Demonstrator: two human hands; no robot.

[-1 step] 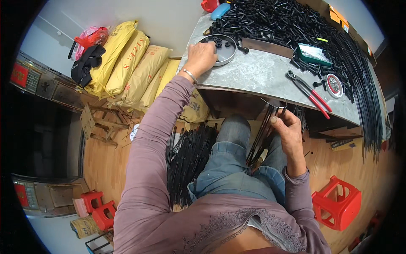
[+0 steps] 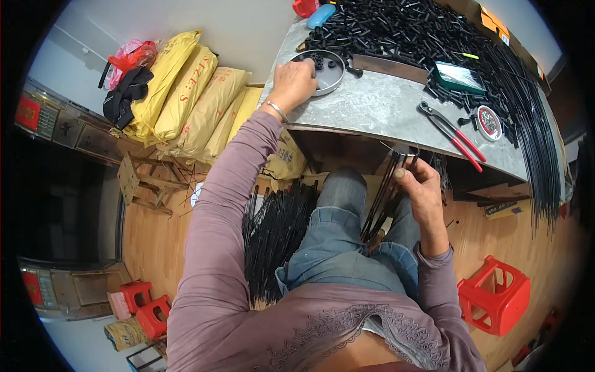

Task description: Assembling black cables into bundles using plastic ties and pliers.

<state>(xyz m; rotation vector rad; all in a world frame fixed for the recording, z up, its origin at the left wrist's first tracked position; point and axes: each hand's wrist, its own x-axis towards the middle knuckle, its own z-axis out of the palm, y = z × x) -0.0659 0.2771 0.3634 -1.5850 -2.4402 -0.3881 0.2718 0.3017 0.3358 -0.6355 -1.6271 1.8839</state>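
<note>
My left hand (image 2: 294, 82) is at the near left rim of a round metal dish (image 2: 335, 88) on the table. Its fingers curl down into the dish, and the tips are hidden. Small black ring-like parts (image 2: 320, 62) lie in the dish beside those fingers. Below the table's front edge, my right hand (image 2: 423, 189) pinches several thin black rods (image 2: 379, 201) between thumb and fingers. They hang down between my knees, with short black pieces at their upper ends.
Black tube pieces (image 2: 384, 31) heap over the far tabletop (image 2: 378, 102). Red-handled cutters (image 2: 452, 136), a green box of white sticks (image 2: 457, 79) and a round tin (image 2: 488, 124) lie right. Black rods (image 2: 279, 235) stand left of my legs. Yellow sacks (image 2: 207, 108) and a red stool (image 2: 494, 296) flank me.
</note>
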